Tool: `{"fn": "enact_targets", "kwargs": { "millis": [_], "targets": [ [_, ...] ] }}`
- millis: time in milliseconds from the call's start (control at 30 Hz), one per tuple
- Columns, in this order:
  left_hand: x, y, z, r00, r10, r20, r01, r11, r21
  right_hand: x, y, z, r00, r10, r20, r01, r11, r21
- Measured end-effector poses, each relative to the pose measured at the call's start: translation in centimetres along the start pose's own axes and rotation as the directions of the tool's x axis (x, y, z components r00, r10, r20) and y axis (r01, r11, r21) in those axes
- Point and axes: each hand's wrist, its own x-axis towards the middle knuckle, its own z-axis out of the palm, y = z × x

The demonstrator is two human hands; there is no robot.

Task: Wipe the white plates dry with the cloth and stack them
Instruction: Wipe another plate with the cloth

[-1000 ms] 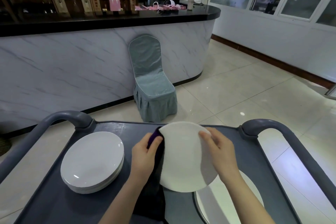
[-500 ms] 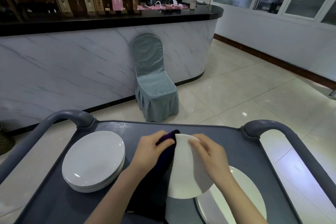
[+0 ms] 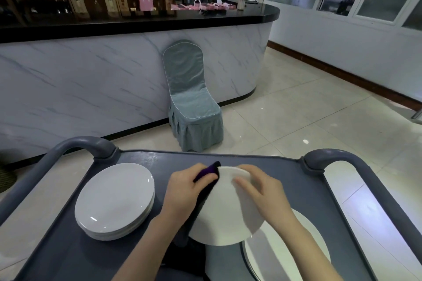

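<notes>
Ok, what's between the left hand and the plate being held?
The dark purple cloth: the left hand holds it against the left edge of the held plate, seen in the head view.

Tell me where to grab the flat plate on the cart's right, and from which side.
Probably the right rim, reached from the right. The flat plate lies on the cart, and the tilted plate held above covers its left part, so only that thin edge offers a grip.

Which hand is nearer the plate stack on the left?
Left. The left hand is just right of the stack; the right hand is farther right, gripping the plate.
</notes>
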Motion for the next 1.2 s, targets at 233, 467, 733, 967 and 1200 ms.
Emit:
{"fn": "enact_targets", "kwargs": {
  "millis": [233, 467, 733, 967, 1200],
  "targets": [
    [-1.0, -0.2, 0.5, 0.999, -0.030, 0.012, 0.031, 0.994, -0.103, -0.8, 0.4, 0.6, 0.990, 0.050, -0.134, -0.020, 0.976, 0.215],
    [-2.3, -1.2, 0.0, 0.960, -0.278, -0.048, 0.252, 0.922, -0.292, -1.6, 0.7, 0.4, 0.946, 0.253, -0.203, -0.145, 0.889, 0.433],
    [0.6, 0.5, -1.5, 0.959, 0.012, 0.284, -0.020, 0.999, 0.028, -0.7, -0.8, 1.5, 1.000, -0.018, -0.022, 0.020, 0.996, 0.084],
    [-3.2, -1.0, 1.7, 0.817, -0.534, -0.218, 0.359, 0.767, -0.532, -1.7, -1.1, 2.9, 0.810, 0.540, -0.230, -0.161, 0.582, 0.797],
    [-1.4, -0.8, -0.3, 0.919, -0.308, -0.246, 0.227, 0.924, -0.309, -0.6, -0.4, -0.2, 0.949, 0.248, -0.194, -0.167, 0.920, 0.356]
  ]
}}
